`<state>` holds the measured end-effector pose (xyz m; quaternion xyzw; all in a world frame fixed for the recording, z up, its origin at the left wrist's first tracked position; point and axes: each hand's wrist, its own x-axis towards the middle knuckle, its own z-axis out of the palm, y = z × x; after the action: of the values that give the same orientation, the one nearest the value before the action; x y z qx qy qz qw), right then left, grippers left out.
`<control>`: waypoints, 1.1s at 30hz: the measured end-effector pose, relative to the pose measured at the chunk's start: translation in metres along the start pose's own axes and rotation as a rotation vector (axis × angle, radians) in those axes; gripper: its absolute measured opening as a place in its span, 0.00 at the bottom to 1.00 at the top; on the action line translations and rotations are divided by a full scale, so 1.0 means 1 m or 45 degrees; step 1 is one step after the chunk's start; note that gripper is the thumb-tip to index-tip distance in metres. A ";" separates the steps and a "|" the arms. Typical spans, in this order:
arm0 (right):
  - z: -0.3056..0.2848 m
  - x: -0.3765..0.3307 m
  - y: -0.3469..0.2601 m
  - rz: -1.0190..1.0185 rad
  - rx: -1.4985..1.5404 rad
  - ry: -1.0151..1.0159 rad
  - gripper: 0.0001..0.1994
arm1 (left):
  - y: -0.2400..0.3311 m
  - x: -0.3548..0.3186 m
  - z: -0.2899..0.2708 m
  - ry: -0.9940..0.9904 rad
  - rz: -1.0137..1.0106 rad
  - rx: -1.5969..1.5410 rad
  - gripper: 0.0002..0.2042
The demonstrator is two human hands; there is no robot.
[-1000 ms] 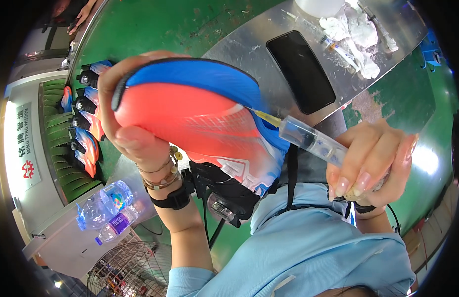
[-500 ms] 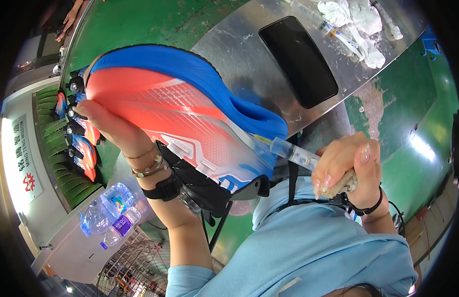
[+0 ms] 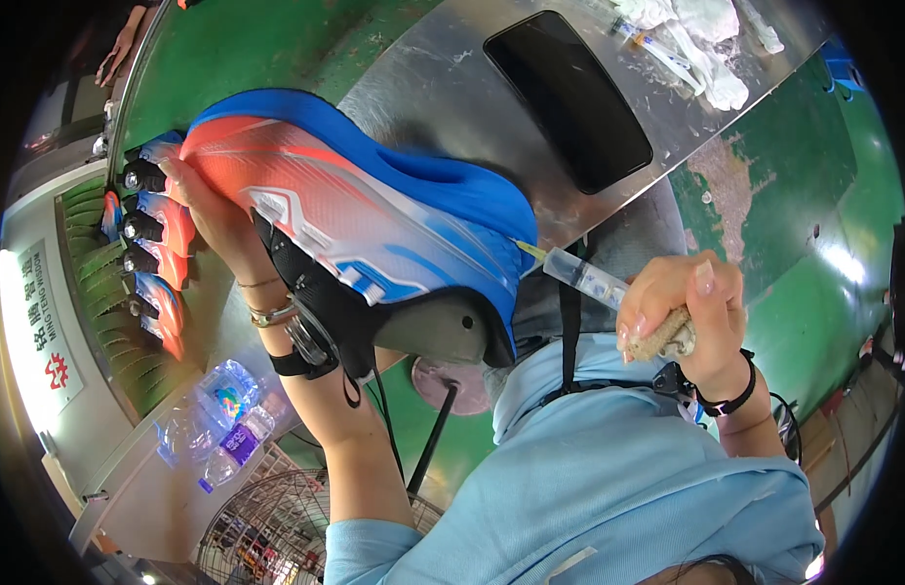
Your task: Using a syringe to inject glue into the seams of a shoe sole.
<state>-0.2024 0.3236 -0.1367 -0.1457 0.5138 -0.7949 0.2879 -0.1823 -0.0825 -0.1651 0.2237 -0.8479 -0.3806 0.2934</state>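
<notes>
My left hand [image 3: 214, 219] grips a running shoe [image 3: 365, 219] at its toe end; most of its fingers are hidden behind it. The shoe is red-orange, white and blue with a thick blue sole, tilted sideways with the sole facing up and away. My right hand [image 3: 694, 307] is closed around a clear syringe [image 3: 584, 277] with a yellow-green tip. That tip meets the shoe at the heel, along the line between upper and sole. A crumpled beige cloth or sponge piece [image 3: 660, 339] is also pinched in my right hand, under the fingers.
A black phone [image 3: 570, 102] lies on the metal table [image 3: 433, 68], with white crumpled tissue [image 3: 711, 49] and another syringe [image 3: 662, 54] at the far right. Several similar shoes [image 3: 160, 312] line a green rack at left, near plastic bottles [image 3: 223, 400]. A wire-caged fan [image 3: 267, 526] stands below. Another person's hand [image 3: 121, 44] shows far left.
The shoe has turned in my left hand, so its dark collar opening and heel show more. The syringe tip has shifted slightly left and up, still at the heel.
</notes>
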 end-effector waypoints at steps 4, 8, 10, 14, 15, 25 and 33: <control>0.005 0.004 0.002 0.013 -0.027 0.083 0.23 | -0.005 -0.020 0.005 0.046 0.681 0.659 0.28; 0.011 0.014 0.007 0.053 0.020 0.119 0.24 | -0.013 -0.038 -0.002 -0.012 -0.412 -0.480 0.19; 0.018 0.020 0.009 0.125 0.061 0.207 0.24 | 0.008 -0.052 0.001 0.045 -0.719 -0.796 0.21; 0.022 0.026 0.014 0.099 0.053 0.200 0.24 | 0.037 -0.098 -0.022 0.134 -0.779 -0.667 0.19; 0.023 0.026 0.014 0.100 0.053 0.194 0.24 | 0.036 -0.114 -0.033 0.177 -0.816 -0.616 0.18; 0.031 0.020 0.019 0.116 0.062 0.232 0.25 | 0.077 -0.239 -0.056 -0.246 -1.221 -0.831 0.15; 0.035 0.005 0.011 0.247 0.045 0.219 0.26 | 0.089 -0.266 -0.013 -0.545 -1.207 -1.147 0.23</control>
<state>-0.1848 0.2914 -0.1325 -0.0215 0.5342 -0.7818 0.3210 0.0064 0.1251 -0.1761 0.3467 -0.4569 -0.8191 -0.0143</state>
